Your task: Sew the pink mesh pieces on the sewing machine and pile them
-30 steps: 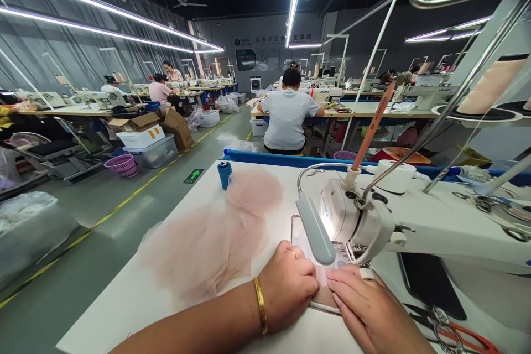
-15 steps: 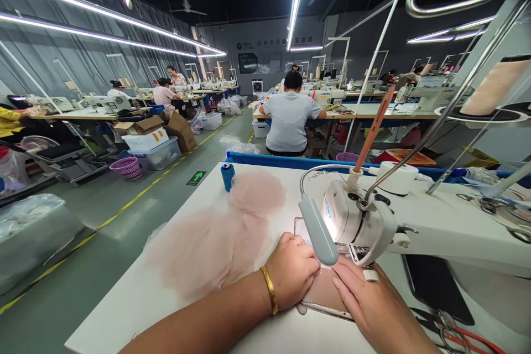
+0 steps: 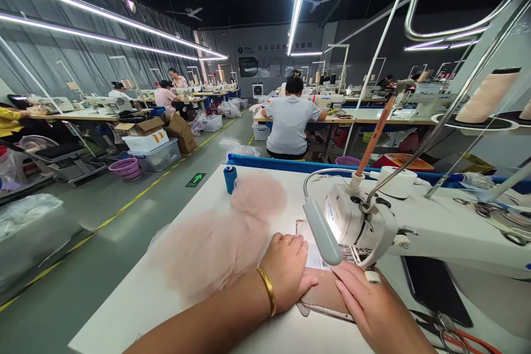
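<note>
My left hand (image 3: 287, 274), with a gold bracelet and a ring, lies flat left of the needle area, its thumb apart from its fingers. Under its thumb and between my hands is a flat dusky-pink surface (image 3: 326, 290) with a pale edge; I cannot tell whether it is cloth or the machine's bed plate. My right hand (image 3: 367, 296) rests on its right side, fingers stretched towards the presser foot, which is partly hidden. The white sewing machine (image 3: 352, 215) stands over them, its grey lamp (image 3: 322, 232) hiding part of the work. Sheer pink fabric pieces (image 3: 211, 254) lie to the left.
A blue thread spool (image 3: 229, 179) stands at the table's far left corner. Right of my right hand are a black phone (image 3: 435, 290) and scissors (image 3: 452, 332) with orange handles. A pencil (image 3: 375, 135) sticks up from the machine. A co-worker (image 3: 292, 121) sits ahead.
My left hand has drawn slightly left, its fingers straightening and its thumb spreading. A white printed patch now shows between the hands. My right hand stays almost in place.
</note>
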Demonstrator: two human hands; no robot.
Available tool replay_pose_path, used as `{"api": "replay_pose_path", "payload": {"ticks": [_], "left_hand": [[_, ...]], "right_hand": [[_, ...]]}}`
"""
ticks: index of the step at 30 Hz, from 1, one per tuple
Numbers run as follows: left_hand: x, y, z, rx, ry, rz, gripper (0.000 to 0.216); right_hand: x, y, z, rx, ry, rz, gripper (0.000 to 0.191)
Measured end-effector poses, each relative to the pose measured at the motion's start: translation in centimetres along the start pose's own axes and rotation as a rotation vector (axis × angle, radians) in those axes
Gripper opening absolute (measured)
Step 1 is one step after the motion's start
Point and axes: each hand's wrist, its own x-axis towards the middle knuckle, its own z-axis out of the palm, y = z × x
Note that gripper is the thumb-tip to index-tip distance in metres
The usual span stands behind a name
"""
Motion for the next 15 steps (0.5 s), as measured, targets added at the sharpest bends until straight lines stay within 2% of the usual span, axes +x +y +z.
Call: {"api": "replay_pose_path", "payload": {"ticks": [2, 5, 7, 9, 11, 13, 15], "left_hand": [[-0.4, -0.1, -1.1, 0.013, 0.021, -0.004, 0.029], [-0.4, -0.9, -2.6, -0.051, 0.183, -0.026, 0.036], [0.0, -1.7, -2.9, -0.08, 0.273, -0.001, 0.03], [0.4, -2.2, -2.4, -0.085, 0.215, 0.115, 0.02], [0.7, -2.1, -1.2, -0.058, 0.078, 0.207, 0.014], [0.5, -1.7, 0.1, -0.005, -0.017, 0.153, 0.009], [-0.1, -1.1, 1.0, 0.03, -0.031, 0.007, 0.013]], "right_hand": [[0.8, -0.7, -0.9, 0.102, 0.058, -0.063, 0.035], [1.9, -2.3, -1.7, 0.217, 0.121, -0.128, 0.033], [2.3, -3.3, -1.8, 0.245, 0.1, -0.153, 0.039], [2.3, -4.1, -1.4, 0.308, 0.039, -0.178, 0.048], [2.1, -4.7, -0.7, 0.422, -0.02, -0.205, 0.051], [1.8, -5.0, 0.2, 0.512, -0.036, -0.216, 0.046], [1.3, -5.0, 1.0, 0.526, 0.009, -0.214, 0.042]]}}
